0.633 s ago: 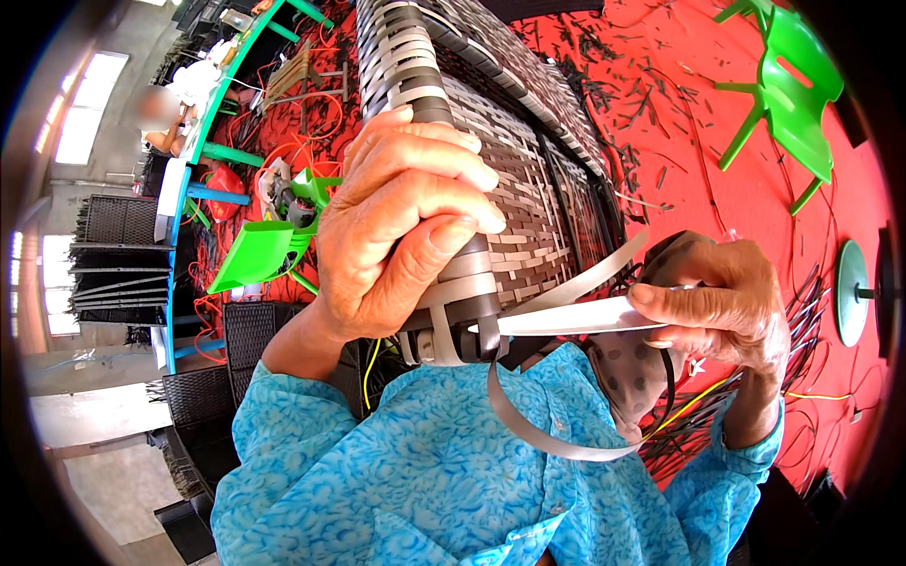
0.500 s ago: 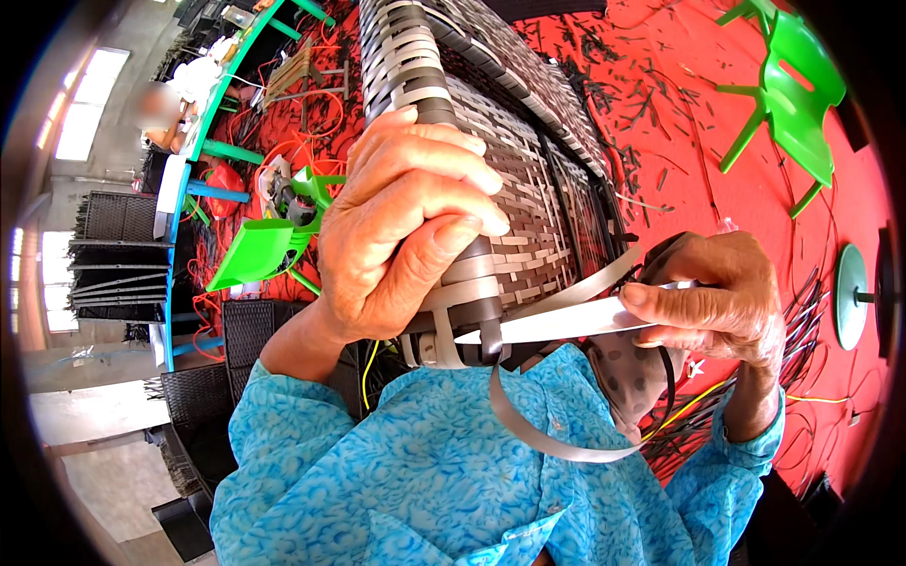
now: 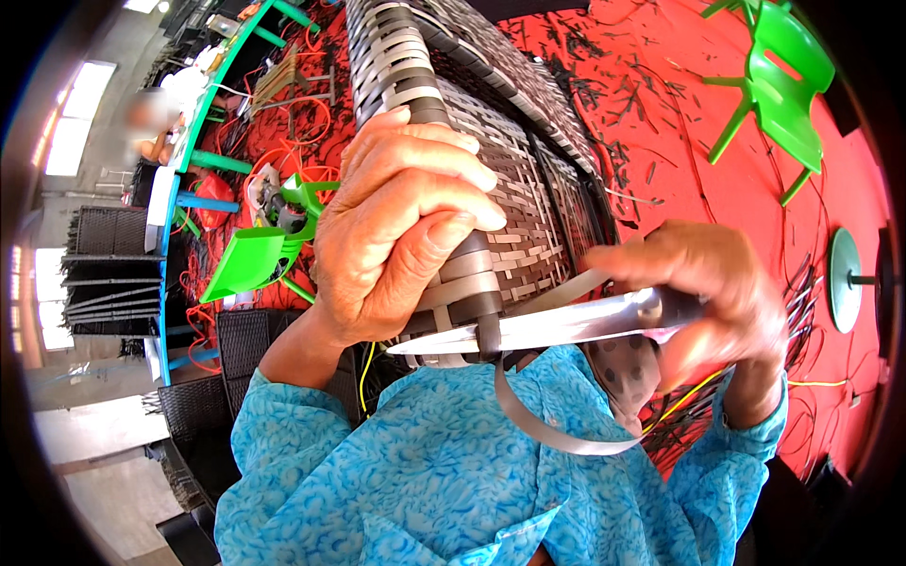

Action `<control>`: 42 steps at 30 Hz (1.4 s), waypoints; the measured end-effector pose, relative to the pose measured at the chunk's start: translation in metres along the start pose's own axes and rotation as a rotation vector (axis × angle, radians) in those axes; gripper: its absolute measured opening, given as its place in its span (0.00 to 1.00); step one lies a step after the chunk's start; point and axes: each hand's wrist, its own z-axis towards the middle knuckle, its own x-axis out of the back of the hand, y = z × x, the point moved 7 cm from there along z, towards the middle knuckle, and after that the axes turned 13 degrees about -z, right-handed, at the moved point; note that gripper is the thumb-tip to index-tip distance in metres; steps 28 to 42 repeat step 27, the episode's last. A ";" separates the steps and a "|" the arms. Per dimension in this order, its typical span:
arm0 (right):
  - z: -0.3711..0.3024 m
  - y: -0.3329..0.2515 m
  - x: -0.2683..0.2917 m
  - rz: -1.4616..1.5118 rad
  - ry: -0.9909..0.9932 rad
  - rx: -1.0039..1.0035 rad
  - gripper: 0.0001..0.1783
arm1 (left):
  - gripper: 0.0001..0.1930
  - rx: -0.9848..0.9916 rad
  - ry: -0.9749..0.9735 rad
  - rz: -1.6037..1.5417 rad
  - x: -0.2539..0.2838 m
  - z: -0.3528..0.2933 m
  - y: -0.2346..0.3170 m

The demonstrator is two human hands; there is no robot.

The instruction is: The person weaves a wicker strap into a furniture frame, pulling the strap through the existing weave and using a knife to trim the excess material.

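My left hand is closed over the rounded corner edge of a woven rattan-style furniture piece, in brown and pale grey flat strips. A long pointed metal blade with a dark handle passes under a dark strip at the lower corner, its tip sticking out to the left. Around the handle, my right hand has its fingers spread apart and blurred by motion; the handle's end lies near the palm. A loose pale flat strip hangs in a curve below the blade, in front of my blue patterned shirt.
Dark strip offcuts lie on the red floor. Green plastic chairs stand at the upper right; a green chair with a power tool is at left. Beyond it, a person sits by a green-edged table. A green disc is far right.
The blade has slid left, so more of its tip shows past the strip. My right hand's fingers have opened from their grip on it. My left hand keeps its hold.
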 end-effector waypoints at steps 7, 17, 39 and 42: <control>-0.028 0.059 -0.034 0.670 -0.258 -0.370 0.32 | 0.08 0.002 0.017 -0.042 -0.001 -0.002 -0.001; 0.044 0.004 0.044 0.700 0.408 -0.103 0.26 | 0.08 0.141 -0.193 -0.369 0.006 0.048 -0.004; 0.019 -0.027 0.202 0.605 0.792 -0.015 0.13 | 0.20 0.445 -0.515 -1.116 -0.069 0.109 0.008; 0.019 -0.027 0.202 0.605 0.792 -0.015 0.13 | 0.20 0.445 -0.515 -1.116 -0.069 0.109 0.008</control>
